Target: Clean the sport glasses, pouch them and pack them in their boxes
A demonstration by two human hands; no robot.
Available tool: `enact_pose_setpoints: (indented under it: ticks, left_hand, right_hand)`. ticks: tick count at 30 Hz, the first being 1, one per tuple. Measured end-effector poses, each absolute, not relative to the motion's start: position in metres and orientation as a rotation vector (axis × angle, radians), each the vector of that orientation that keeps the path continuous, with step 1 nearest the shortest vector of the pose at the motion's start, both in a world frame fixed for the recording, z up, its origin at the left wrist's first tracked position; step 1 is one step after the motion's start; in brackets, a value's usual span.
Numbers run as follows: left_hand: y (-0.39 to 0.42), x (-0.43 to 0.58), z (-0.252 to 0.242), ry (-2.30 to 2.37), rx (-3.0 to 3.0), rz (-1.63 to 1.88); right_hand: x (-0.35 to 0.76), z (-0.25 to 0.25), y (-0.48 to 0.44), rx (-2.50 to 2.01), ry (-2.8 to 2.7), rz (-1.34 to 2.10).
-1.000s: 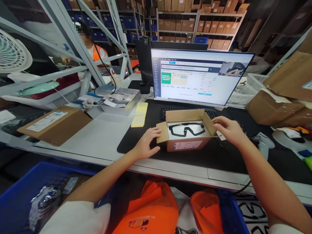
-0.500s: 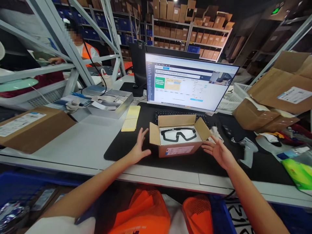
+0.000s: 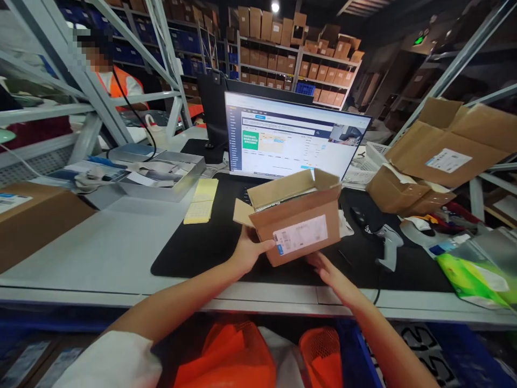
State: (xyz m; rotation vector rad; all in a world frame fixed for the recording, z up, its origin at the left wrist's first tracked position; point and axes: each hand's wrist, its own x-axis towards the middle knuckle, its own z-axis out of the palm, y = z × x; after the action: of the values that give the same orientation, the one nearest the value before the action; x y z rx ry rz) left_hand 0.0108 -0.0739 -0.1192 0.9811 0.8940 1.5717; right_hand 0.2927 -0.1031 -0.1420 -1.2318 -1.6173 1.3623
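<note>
A small open cardboard box (image 3: 299, 237) with a white label on its front is held tilted over the black desk mat, its right end higher than its left. My left hand (image 3: 247, 252) grips the box's lower left corner, thumb pressed on the front beside the label and fingers behind. Against the bottom edge, my right hand (image 3: 326, 268) has its fingers tucked under the box, their tips hidden. Inside, only a strip of a white printed package (image 3: 269, 206) shows above the front wall.
Behind the box stands a lit monitor (image 3: 283, 137). A yellow note pad (image 3: 201, 200) and a silver tray (image 3: 169, 183) of papers lie left. To the right are a mouse (image 3: 359, 218), a barcode scanner (image 3: 390, 249) and larger cartons (image 3: 438, 153). A person in an orange vest (image 3: 118, 83) is at far left.
Both hands, apart and beside the box before, have come onto it. The box has been raised and tipped, so its front faces me and the glasses picture inside is hidden. My view has shifted right.
</note>
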Motion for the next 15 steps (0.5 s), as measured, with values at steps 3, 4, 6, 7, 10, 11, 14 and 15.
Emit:
enact_pose_setpoints:
  ticks: [3, 4, 6, 7, 10, 11, 14, 15]
  left_hand:
    - [-0.086, 0.043, -0.103, 0.717, 0.874, 1.567]
    - [-0.09, 0.05, -0.099, 0.664, 0.862, 1.536]
    - [-0.094, 0.054, -0.096, 0.594, 0.864, 1.437]
    - [-0.094, 0.051, -0.096, 0.583, 0.884, 1.361]
    - [-0.086, 0.025, -0.105, 0.674, 0.936, 1.123]
    - [-0.082, 0.016, -0.107, 0.737, 0.917, 1.066]
    - [-0.068, -0.003, -0.108, 0.83, 0.806, 1.027]
    - [-0.064, -0.004, -0.106, 0.797, 0.819, 1.047]
  right_hand:
    - [0.26, -0.135, -0.087, -1.037, -1.344, 1.314]
    - [0.253, -0.13, -0.08, -1.027, -1.276, 1.234]
    - [0.249, -0.116, -0.068, -1.035, -1.2, 1.076]
    - [0.251, -0.106, -0.064, -1.036, -1.205, 1.01]
    - [0.269, -0.07, -0.06, -0.987, -1.365, 0.848]
    - [0.275, -0.057, -0.06, -0.971, -1.447, 0.814]
    - [0.282, -0.019, -0.064, -0.998, -1.721, 0.728]
    - [0.28, -0.009, -0.064, -1.031, -1.814, 0.684]
